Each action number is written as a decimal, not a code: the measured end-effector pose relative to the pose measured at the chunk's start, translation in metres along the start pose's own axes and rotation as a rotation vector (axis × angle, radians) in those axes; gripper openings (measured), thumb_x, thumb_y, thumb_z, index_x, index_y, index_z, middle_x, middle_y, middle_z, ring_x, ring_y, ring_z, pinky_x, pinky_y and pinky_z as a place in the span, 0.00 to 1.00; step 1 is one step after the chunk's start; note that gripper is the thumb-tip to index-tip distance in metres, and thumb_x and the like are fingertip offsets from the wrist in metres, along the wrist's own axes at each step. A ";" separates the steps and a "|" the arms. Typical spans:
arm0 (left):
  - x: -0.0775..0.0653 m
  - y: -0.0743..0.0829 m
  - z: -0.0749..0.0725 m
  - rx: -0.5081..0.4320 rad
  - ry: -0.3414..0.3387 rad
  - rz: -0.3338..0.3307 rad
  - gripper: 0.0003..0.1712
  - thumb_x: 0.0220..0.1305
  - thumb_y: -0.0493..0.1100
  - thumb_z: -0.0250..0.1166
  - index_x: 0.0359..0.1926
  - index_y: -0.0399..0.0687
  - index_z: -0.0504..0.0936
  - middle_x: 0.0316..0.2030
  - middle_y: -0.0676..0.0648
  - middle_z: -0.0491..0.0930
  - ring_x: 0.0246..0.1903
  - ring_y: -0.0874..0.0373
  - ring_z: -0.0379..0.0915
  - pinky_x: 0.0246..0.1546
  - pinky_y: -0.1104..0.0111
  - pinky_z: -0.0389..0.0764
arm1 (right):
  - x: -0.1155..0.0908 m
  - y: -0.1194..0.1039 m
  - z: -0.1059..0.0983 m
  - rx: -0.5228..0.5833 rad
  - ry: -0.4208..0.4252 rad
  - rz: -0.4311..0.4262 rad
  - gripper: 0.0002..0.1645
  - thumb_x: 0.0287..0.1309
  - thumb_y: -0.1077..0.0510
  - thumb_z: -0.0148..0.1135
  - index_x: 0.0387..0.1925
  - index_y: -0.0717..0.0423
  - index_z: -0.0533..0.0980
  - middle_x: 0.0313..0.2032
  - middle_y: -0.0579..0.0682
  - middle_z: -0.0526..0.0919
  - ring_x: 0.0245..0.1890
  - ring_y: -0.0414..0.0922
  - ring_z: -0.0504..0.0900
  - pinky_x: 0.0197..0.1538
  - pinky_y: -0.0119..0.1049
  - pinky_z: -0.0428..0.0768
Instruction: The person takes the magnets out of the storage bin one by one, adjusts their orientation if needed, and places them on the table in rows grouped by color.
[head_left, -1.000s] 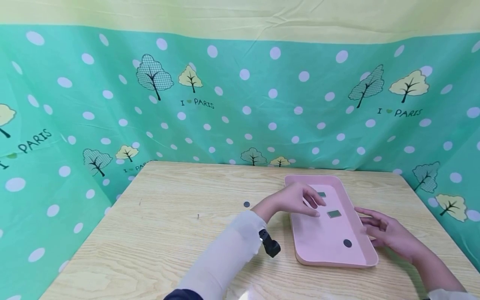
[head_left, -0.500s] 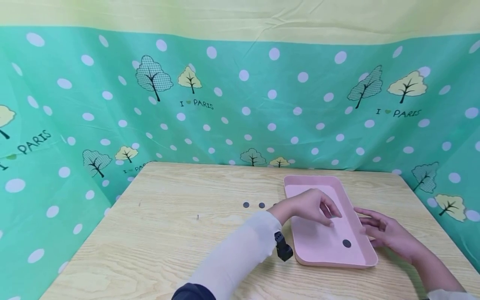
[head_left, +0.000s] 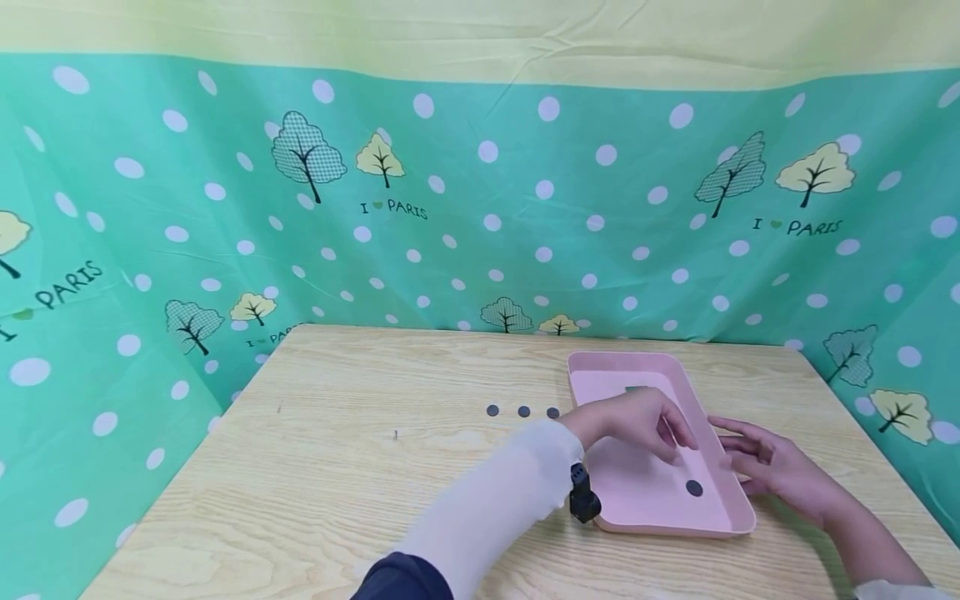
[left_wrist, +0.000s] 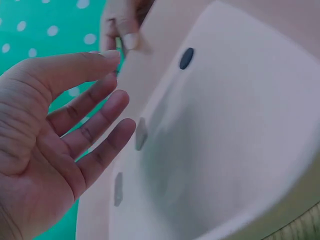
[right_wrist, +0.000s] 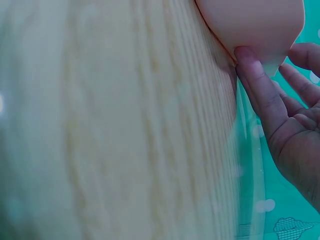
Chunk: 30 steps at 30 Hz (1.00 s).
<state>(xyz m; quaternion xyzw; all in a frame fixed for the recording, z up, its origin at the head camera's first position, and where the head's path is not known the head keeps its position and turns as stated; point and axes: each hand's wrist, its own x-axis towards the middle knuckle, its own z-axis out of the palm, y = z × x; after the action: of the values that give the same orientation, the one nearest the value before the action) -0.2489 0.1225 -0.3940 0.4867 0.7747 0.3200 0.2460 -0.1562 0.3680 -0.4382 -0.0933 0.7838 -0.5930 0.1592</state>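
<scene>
Seemingly, the loose, empty left hand (head_left: 647, 423) reaches for the near disc (head_left: 694, 488), which wants a pinch; the relaxed right hand (head_left: 783, 472) touches the tray (head_left: 645, 502).

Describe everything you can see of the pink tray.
The pink tray is a shallow rectangle with rounded corners, low outward-sloping walls and a smooth floor, plastic by its look. It sits flat on the wood-grain table, right of centre in the head view, its long sides running front to back. A dark disc lies near its close end, and two small flat pieces lie farther along. The right hand touches its right wall from outside; the left hand hangs over its floor.
</scene>
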 end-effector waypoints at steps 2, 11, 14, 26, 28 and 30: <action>0.004 0.000 0.002 0.032 -0.026 -0.005 0.15 0.56 0.34 0.72 0.46 0.42 0.87 0.40 0.54 0.86 0.32 0.77 0.76 0.39 0.86 0.74 | 0.000 0.000 0.000 0.002 -0.001 -0.001 0.35 0.71 0.60 0.52 0.74 0.57 0.53 0.54 0.41 0.79 0.50 0.35 0.80 0.44 0.47 0.83; 0.019 0.002 0.005 0.074 -0.073 -0.010 0.15 0.55 0.36 0.73 0.46 0.43 0.87 0.40 0.55 0.86 0.35 0.76 0.75 0.40 0.87 0.72 | -0.001 0.001 -0.001 0.010 -0.010 0.001 0.36 0.71 0.60 0.52 0.75 0.58 0.52 0.52 0.34 0.79 0.50 0.34 0.80 0.45 0.46 0.83; 0.021 0.004 0.010 0.060 -0.084 -0.040 0.16 0.55 0.35 0.73 0.46 0.45 0.87 0.39 0.57 0.85 0.35 0.77 0.75 0.40 0.87 0.72 | -0.002 0.002 -0.001 0.014 -0.019 -0.018 0.35 0.72 0.61 0.51 0.74 0.57 0.53 0.51 0.33 0.79 0.50 0.35 0.80 0.44 0.46 0.83; 0.030 0.008 0.019 0.121 -0.140 -0.089 0.16 0.54 0.34 0.73 0.45 0.49 0.88 0.37 0.60 0.85 0.34 0.76 0.73 0.38 0.87 0.70 | 0.000 0.002 -0.002 -0.006 -0.023 -0.027 0.34 0.72 0.60 0.50 0.74 0.59 0.52 0.51 0.32 0.80 0.50 0.34 0.80 0.45 0.44 0.83; 0.031 0.008 0.020 0.132 -0.155 -0.083 0.16 0.53 0.34 0.73 0.45 0.48 0.88 0.37 0.60 0.84 0.36 0.75 0.73 0.38 0.88 0.70 | 0.000 0.002 -0.002 -0.004 -0.027 -0.032 0.34 0.72 0.60 0.50 0.74 0.58 0.53 0.51 0.31 0.80 0.50 0.33 0.80 0.45 0.43 0.83; 0.032 0.008 0.021 0.126 -0.165 -0.081 0.17 0.53 0.33 0.73 0.46 0.48 0.88 0.38 0.60 0.84 0.37 0.75 0.73 0.39 0.88 0.69 | -0.001 0.003 -0.002 0.000 -0.030 -0.037 0.33 0.72 0.61 0.50 0.74 0.57 0.53 0.51 0.31 0.80 0.50 0.34 0.80 0.45 0.43 0.83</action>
<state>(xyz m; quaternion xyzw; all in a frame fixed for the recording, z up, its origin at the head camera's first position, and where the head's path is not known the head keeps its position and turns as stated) -0.2429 0.1598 -0.4048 0.4941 0.7896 0.2191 0.2905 -0.1560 0.3707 -0.4404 -0.1166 0.7795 -0.5943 0.1600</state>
